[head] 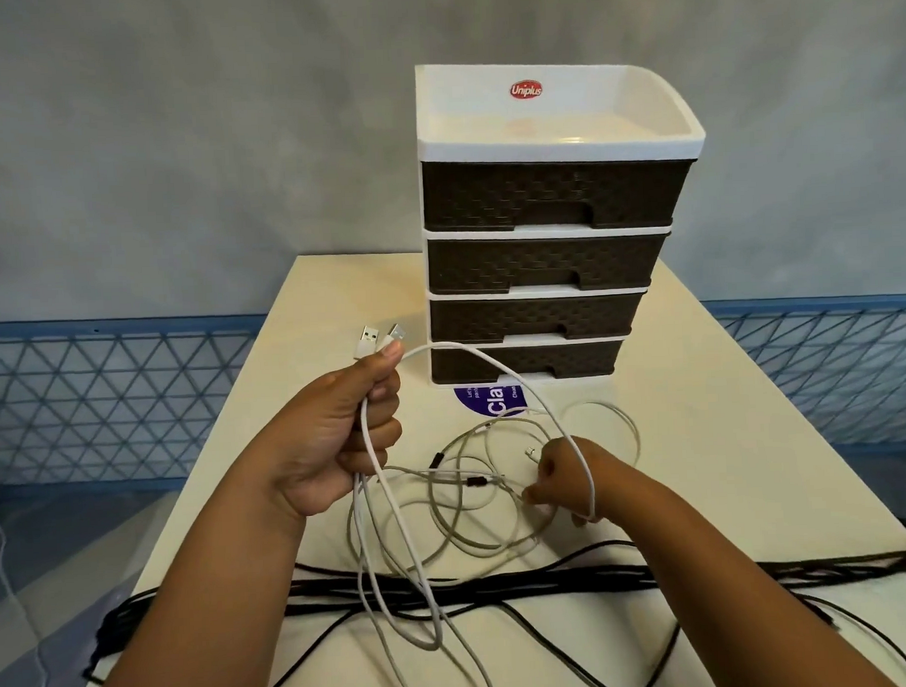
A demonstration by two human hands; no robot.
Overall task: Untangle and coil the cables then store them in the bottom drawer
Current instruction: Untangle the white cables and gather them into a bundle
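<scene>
Cables [461, 502] are gripped in the left hand [336, 440] and pinched by the right hand [563, 480]; knots between them may be tightened by pulling.

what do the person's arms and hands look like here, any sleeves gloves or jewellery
Both arms are bare from the bottom edge of the picture to the fingertips: no sleeves show. The left hand and the right hand wear no gloves, and no ring, watch or bracelet can be seen on either wrist or on the fingers that show. The nails that are visible look short and unpainted. There are no marks or tattoos in view.
</scene>
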